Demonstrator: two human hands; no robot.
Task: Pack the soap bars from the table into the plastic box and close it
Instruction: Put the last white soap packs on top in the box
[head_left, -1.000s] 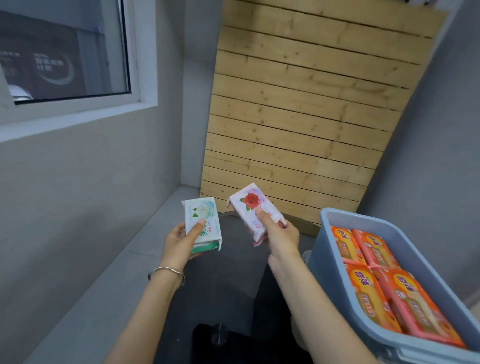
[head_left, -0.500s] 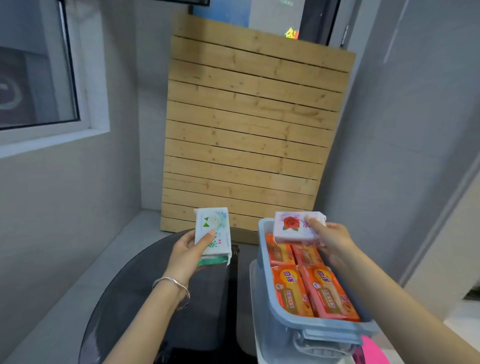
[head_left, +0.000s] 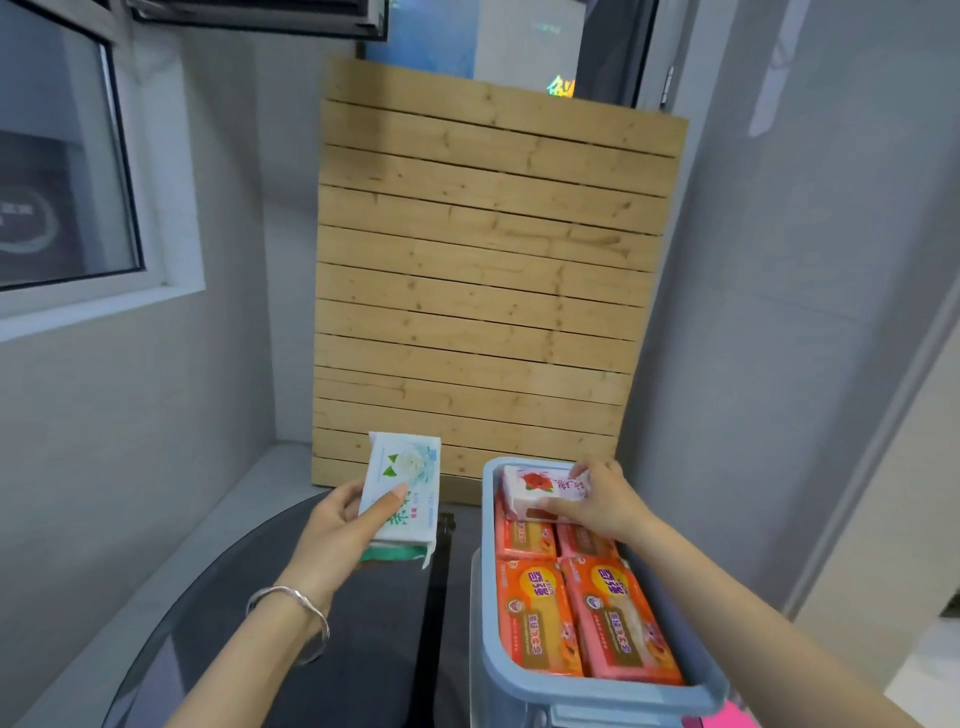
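— Where is the soap right now?

— Orange bars (head_left: 535, 618) lie flat in rows in the plastic box (head_left: 487, 597), labels up, covering the bottom. The rose-printed bar (head_left: 540, 488) is at the far end, inside the rim and just over them. I can't tell whether it touches them.

— What has hold of it?

— The right hand (head_left: 602, 504), with fingers and thumb curled round its edges, probably to set it down level as a second layer.

— And the other hand?

— The left hand (head_left: 332, 535) grips a white-flower bar (head_left: 405, 483) above the dark table (head_left: 374, 623), just beside the box. The thumb is pressed across its face. I'd guess it goes in next. I can't pick out a lid.
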